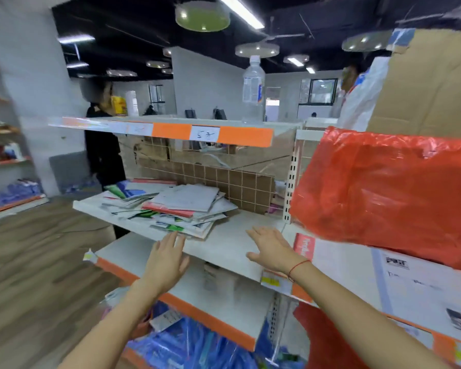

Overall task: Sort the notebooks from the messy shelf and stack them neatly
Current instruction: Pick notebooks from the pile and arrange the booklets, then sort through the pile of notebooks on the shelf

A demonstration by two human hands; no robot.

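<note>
The notebooks point(168, 206) lie in a loose, fanned heap on the left half of the middle shelf point(240, 235), covers slanting every way, the top white one tilted toward the far right. The heap's long run goes from far left to near right, and its nearest corner overhangs toward the shelf's front edge.

The left hand point(167, 262) is stretched out just below that near corner, palm down, fingers straight and spread, fingertips close to the lowest notebook; whether they touch it cannot be told. It holds nothing and is plainly the nearer hand.

Further right, the right hand point(270, 249) hovers flat over the bare right part of the shelf, fingers straight and apart, also holding nothing, with a red string at the wrist. The heap lies to its left and slightly farther in, so it would have to travel leftward to meet the pile's right edge.

At the far right a red plastic bag point(383, 187) bulges beside the shelf.
</note>
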